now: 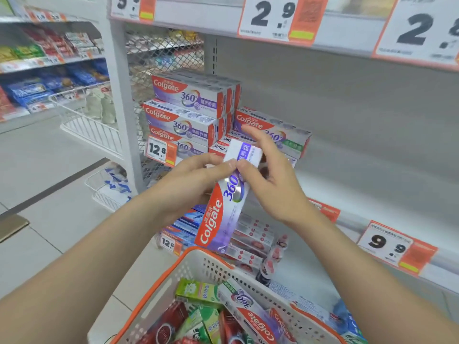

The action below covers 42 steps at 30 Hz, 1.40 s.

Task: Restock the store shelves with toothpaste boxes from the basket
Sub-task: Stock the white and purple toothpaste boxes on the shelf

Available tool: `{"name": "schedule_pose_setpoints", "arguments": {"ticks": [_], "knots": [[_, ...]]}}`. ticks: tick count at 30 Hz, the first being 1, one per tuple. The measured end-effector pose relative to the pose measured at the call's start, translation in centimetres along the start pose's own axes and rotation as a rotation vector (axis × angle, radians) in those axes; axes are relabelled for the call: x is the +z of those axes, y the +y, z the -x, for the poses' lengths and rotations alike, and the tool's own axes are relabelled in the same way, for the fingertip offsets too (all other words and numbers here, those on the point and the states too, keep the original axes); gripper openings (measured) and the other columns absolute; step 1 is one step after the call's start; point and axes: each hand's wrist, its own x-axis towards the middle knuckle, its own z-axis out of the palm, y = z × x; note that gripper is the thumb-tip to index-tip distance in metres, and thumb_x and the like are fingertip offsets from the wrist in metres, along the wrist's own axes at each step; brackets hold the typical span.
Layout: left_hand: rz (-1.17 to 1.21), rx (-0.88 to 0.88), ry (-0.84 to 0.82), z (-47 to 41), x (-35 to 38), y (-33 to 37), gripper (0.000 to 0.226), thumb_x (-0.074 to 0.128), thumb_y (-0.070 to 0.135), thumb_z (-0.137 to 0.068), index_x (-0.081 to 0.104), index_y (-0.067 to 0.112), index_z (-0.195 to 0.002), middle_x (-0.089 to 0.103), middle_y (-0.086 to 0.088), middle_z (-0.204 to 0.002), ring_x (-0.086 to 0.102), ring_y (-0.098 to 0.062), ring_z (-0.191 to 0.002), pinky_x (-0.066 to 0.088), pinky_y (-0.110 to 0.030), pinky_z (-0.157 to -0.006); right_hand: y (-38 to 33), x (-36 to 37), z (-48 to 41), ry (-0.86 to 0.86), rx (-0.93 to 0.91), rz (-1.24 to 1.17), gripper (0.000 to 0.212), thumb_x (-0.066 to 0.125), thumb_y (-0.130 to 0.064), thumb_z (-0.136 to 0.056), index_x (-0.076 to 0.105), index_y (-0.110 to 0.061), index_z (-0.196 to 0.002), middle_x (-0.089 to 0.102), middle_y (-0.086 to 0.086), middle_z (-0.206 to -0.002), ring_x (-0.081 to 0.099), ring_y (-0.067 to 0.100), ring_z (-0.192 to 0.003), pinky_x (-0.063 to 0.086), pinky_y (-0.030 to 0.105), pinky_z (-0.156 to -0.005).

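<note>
Both hands hold one toothpaste box in the air. The left hand wraps its upper half from the left, and the right hand pinches the top end with the thumb in front, the forefinger pointing straight. The box stands nearly on end, leaning right, its lower end above the far rim of the basket and its top level with the front edge of the shelf.

Handling, as I judge it: thin carton round a tube, so light and fairly stiff along its length, but its broad faces would dent under a hard squeeze. The glossy print may slip, so I would hold it by the long narrow sides near the middle.

Surroundings: a stack of like boxes fills the shelf's left end, stepping down to the right. Beyond that the shelf is bare board. A price tag hangs at the front edge below the stack. More cartons lie jumbled in the basket, a green one among them.

Obstruction: the stack's lower right step sits just behind my fingers, so sliding the box in flat risks nudging those boxes.
</note>
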Motion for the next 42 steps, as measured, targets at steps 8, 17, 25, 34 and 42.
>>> {"name": "schedule_pose_setpoints", "arguments": {"ticks": [8,17,25,34,42], "knots": [[-0.661,0.285,0.256,1.4,-3.9,0.1,0.043,0.071,0.058,-0.092,0.067,0.031,-0.125,0.071,0.013,-0.116,0.068,-0.007,-0.109,0.054,-0.04,-0.1,-2.1,0.2,0.5,0.112,0.008,-0.098,0.065,0.052,-0.003,-0.104,0.042,-0.042,-0.155,0.059,-0.01,-0.145,0.068,0.041,-0.095,0.059,0.057,-0.088],[0.142,0.276,0.545,0.9,-6.1,1.8,0.044,0.083,0.04,-0.088,0.064,0.017,-0.121,0.077,-0.002,-0.113,0.077,-0.019,-0.101,0.062,-0.044,-0.093,-4.8,3.3,-1.0,0.315,0.001,-0.323,0.037,0.059,0.004,-0.1,0.049,-0.023,-0.123,0.068,0.007,-0.115,0.073,0.019,-0.101,0.062,0.044,-0.078],[0.059,0.494,0.655,0.6,-6.2,2.2,0.042,0.087,0.027,-0.086,0.062,0.017,-0.118,0.076,0.021,-0.101,0.077,-0.005,-0.089,0.063,-0.028,-0.078,-5.6,6.0,-3.9,0.452,0.057,-0.064,0.022,0.081,-0.037,-0.09,0.07,-0.032,-0.108,0.069,-0.026,-0.109,0.063,-0.002,-0.113,0.051,0.034,-0.102],[0.061,0.551,0.659,-2.6,-8.2,3.4,0.031,0.079,0.024,-0.094,0.067,0.019,-0.122,0.076,0.01,-0.099,0.078,-0.011,-0.088,0.062,-0.027,-0.071,-6.4,8.0,-8.4,0.59,0.066,-0.027,0.022,0.084,-0.045,-0.083,0.073,-0.032,-0.097,0.072,-0.014,-0.102,0.066,0.004,-0.102,0.052,0.038,-0.096],[-0.103,0.565,0.723,-7.3,-10.0,2.3,0.052,0.074,0.017,-0.093,0.05,0.024,-0.138,0.058,0.011,-0.138,0.054,-0.006,-0.131,0.044,-0.041,-0.116,-4.6,10.7,-11.1,0.582,0.079,0.173,0.017,0.062,-0.043,-0.097,0.06,-0.04,-0.113,0.055,-0.012,-0.121,0.043,0.017,-0.117,0.032,0.035,-0.093]]}}
